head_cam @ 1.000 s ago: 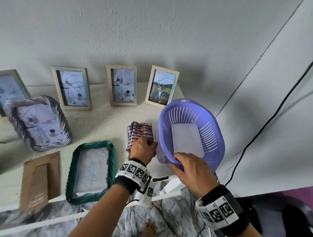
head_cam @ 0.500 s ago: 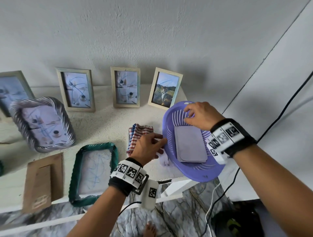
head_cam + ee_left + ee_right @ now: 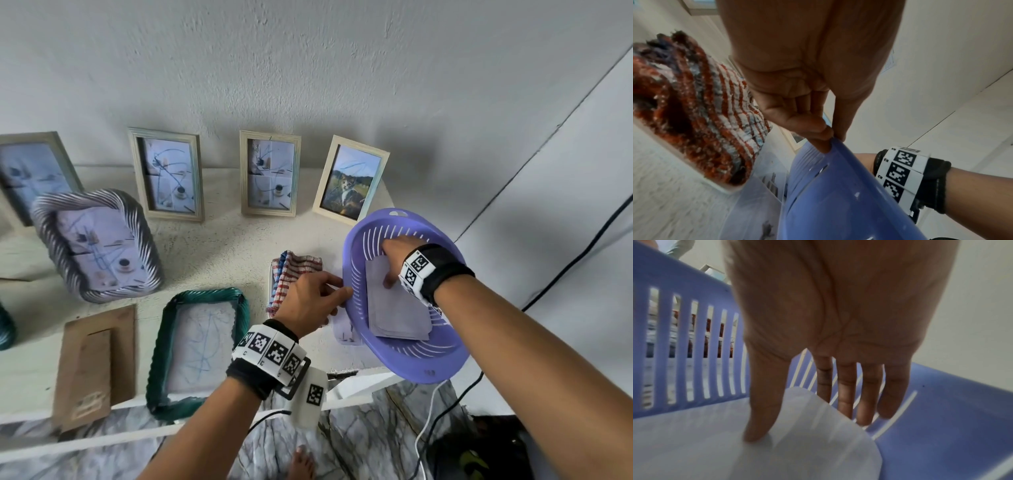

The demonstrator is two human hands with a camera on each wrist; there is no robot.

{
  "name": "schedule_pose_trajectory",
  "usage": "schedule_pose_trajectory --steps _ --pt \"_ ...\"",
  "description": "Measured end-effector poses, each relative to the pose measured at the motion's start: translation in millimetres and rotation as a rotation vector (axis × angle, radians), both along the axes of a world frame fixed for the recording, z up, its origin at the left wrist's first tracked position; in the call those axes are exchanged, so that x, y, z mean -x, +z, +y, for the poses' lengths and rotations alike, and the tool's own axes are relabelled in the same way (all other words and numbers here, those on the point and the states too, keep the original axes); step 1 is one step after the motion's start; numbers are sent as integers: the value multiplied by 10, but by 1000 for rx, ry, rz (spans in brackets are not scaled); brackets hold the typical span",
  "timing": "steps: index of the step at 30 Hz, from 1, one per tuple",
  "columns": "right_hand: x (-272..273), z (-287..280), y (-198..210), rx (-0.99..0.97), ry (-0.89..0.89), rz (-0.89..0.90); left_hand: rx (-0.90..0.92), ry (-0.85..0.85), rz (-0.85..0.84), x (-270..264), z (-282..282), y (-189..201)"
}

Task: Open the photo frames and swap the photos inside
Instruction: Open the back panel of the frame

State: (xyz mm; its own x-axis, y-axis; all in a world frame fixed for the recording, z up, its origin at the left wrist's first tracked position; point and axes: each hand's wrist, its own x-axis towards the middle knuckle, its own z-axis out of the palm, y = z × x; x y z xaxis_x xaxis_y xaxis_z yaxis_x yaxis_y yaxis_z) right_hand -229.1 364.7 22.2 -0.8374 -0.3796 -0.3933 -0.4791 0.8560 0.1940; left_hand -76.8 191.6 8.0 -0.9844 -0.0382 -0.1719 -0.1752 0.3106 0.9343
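Observation:
My left hand pinches the left rim of a purple slotted basket, thumb and fingers on the edge. A stack of pale photos lies face down in the basket. My right hand is inside it at the stack's far end. Its thumb presses on the top sheet, and its fingers reach behind the sheet's lifted, curled edge. A teal frame lies open, face down, beside its brown backing board.
Several wooden frames stand against the wall, one with a cat photo. A silver ribbed frame leans at the left. A striped cloth lies left of the basket, and a loose photo under it. The basket overhangs the table's right corner; cables hang there.
My right hand left the basket's near rim, crossed to its far side and came down onto the photo stack. My left hand moved off the cloth to pinch the basket's left rim.

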Motion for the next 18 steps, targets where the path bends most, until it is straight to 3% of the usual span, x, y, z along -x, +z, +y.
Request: schedule_pose_trajectory --steps 6,12,18 --pt "-8 -101 168 31 37 90 52 -11 17 18 -24 -3" --pt "-18 -89 869 415 -114 26 219 61 149 -48 -146 76" --pt "-385 -385 1572 793 -47 121 -13 135 280 -194 -400 413"
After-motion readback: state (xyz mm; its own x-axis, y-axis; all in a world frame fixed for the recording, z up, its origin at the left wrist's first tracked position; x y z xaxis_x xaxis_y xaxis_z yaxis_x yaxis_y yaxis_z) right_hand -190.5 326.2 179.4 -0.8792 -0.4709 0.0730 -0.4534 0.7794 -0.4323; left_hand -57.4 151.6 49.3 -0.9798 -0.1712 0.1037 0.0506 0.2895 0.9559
